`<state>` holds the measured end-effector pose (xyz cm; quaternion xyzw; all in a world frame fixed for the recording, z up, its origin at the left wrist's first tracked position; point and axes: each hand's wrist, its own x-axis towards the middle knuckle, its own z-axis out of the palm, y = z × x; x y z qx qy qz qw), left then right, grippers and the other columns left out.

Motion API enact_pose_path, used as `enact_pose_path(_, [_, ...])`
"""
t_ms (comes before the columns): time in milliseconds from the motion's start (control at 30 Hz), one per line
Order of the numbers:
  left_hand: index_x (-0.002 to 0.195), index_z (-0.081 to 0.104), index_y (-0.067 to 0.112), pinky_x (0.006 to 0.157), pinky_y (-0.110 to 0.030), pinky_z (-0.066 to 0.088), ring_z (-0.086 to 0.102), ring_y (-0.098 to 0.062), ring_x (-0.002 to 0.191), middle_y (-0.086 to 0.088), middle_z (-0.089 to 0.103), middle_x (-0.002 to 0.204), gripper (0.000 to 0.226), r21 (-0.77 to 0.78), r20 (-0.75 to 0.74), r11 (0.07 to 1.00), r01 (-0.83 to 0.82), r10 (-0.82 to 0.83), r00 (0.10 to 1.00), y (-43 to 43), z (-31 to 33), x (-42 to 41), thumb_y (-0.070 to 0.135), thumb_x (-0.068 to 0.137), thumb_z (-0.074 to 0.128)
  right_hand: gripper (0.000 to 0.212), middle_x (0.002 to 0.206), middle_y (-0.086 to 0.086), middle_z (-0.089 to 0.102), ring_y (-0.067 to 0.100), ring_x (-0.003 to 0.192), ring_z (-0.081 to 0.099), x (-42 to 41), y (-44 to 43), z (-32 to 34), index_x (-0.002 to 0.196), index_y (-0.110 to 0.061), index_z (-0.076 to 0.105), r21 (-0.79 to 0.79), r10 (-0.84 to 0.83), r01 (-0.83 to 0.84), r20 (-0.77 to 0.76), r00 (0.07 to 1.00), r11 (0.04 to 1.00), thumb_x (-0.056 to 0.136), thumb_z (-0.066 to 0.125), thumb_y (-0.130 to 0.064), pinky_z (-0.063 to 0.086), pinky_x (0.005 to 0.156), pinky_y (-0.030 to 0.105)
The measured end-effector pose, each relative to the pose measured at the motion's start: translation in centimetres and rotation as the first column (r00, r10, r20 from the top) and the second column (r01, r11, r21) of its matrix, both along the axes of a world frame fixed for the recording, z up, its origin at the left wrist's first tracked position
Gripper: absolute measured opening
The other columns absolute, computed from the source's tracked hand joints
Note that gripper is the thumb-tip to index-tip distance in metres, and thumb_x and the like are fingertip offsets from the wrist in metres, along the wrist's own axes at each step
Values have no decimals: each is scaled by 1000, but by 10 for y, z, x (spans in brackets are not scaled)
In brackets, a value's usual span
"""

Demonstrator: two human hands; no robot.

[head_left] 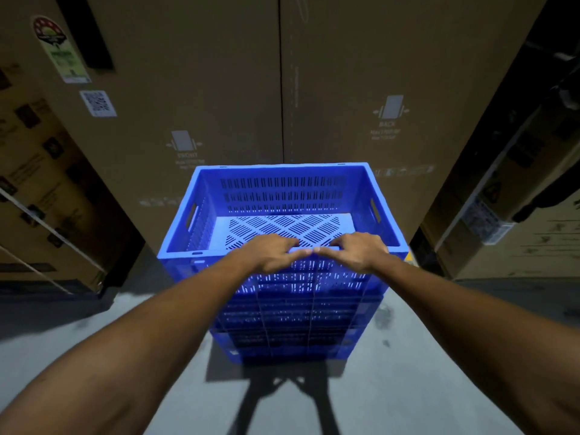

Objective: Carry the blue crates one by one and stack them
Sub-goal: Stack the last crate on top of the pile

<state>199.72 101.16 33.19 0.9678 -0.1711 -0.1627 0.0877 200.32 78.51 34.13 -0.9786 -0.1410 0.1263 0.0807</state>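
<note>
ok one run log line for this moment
both hands: left hand, right hand | gripping near rim | top blue slotted plastic crate | on crate stack

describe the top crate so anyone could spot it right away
Before the tall cardboard boxes stands a stack of blue crates on the grey floor. The top crate is the empty one, its near rim gripped by left hand and right hand.

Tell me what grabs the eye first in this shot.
The bright blue top crate dominates the centre, empty and sitting on a stack of more blue crates on the grey floor. Both hands sit side by side on its near rim, the left hand and right hand, fingers curled over the edge. Tall brown cardboard boxes wall in the scene behind.
</note>
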Motion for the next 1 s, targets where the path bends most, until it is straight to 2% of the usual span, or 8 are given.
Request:
enact_pose_path(100, [112,63,25,94,-42,45,58,-21,98,-8,65,122,87,13,-47,990,-144,144,988,41,0,0,82,84,4,83,86,-5,65,21,88,59,3,11,8,75,-29,58,-8,-98,98,-136,986,995,73,8,-95,44,80,40])
enact_pose_path(233, [82,51,23,94,-44,46,52,-23,87,-11,65,113,64,13,-81,962,-272,272,959,49,2,4,76,91,17,79,131,9,60,31,116,56,13,42,8,115,-20,63,-105,-129,108,-223,966,989,91,15,-77,42,96,42])
enact_pose_path(333, [92,61,20,94,-47,47,59,-28,96,-8,67,115,72,36,-116,935,-354,355,928,45,-4,12,82,84,25,45,133,13,59,30,110,56,14,68,6,112,-17,59,-111,-91,69,-204,975,991,99,28,-46,42,89,40])
enact_pose_path(500, [120,59,4,99,-52,44,58,-35,115,-15,60,130,86,105,-137,932,-347,359,923,44,-12,23,76,87,26,48,113,11,65,27,91,56,21,76,0,93,-16,56,-101,-103,85,-187,977,991,93,29,-54,44,81,40])
enact_pose_path(667, [79,56,13,75,-39,45,56,-29,82,-9,59,89,60,106,-5,930,-351,353,935,43,-19,26,65,90,26,49,95,10,55,30,86,52,26,75,-11,93,-15,56,-149,-114,104,-60,992,983,93,28,-54,39,73,39])
enact_pose_path(833, [70,50,14,67,-37,43,54,-27,72,-10,60,82,48,26,83,943,-332,329,941,39,-6,14,50,93,28,44,121,14,63,33,103,58,18,81,0,104,-17,59,-168,-177,160,-92,980,973,93,29,-47,42,80,40])
enact_pose_path(933, [82,58,13,71,-38,42,55,-31,85,-13,67,98,38,-40,153,958,-284,287,946,51,0,-2,37,97,33,40,129,10,62,30,110,59,12,111,11,118,-17,62,-216,-164,128,-157,974,968,94,37,-37,42,84,40])
enact_pose_path(1000, [100,65,14,92,-45,41,51,-32,113,-15,64,115,40,21,266,963,-268,253,930,76,-1,-7,39,98,35,39,129,10,61,29,108,58,8,145,14,119,-15,61,-175,-93,60,-185,978,983,95,37,-34,42,84,40])
